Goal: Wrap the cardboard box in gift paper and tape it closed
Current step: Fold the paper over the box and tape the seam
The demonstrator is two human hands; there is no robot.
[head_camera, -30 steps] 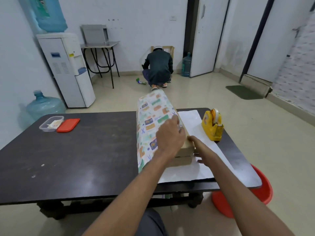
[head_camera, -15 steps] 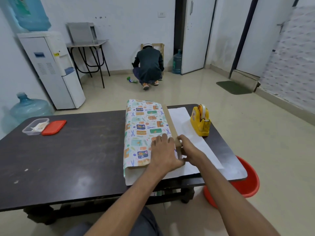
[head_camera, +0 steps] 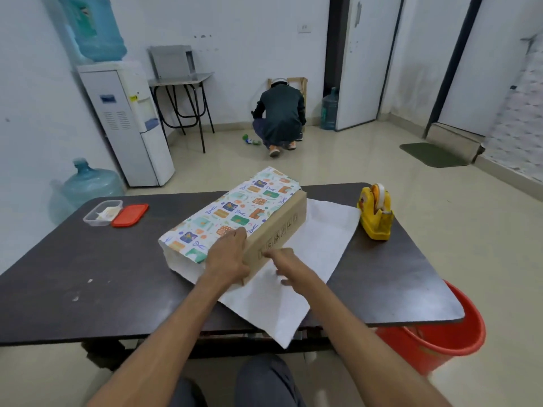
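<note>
**Head view.** A cardboard box is lying on a dark table, its length running from the near centre toward the far right. Gift paper is covering the box's top and left side, printed face outward. The paper's white underside is spreading flat on the table to the right of the box and is overhanging the near table edge. The box's right long side is showing bare cardboard with a row of small printed symbols.

The left hand is resting palm down on the paper-covered top at the near end. Its fingers are lying straight along the upper right edge, pressing the sheet and grasping nothing. The right hand is sitting over the white sheet just beside the box. 1 fingertip is touching the bare cardboard side, and the other fingers are relaxed and holding nothing.

A yellow tape dispenser is standing near the table's far right edge, apart from the paper. A clear container and its red lid are lying side by side at the far left. A red bucket is standing on the floor by the table's right end.
</note>
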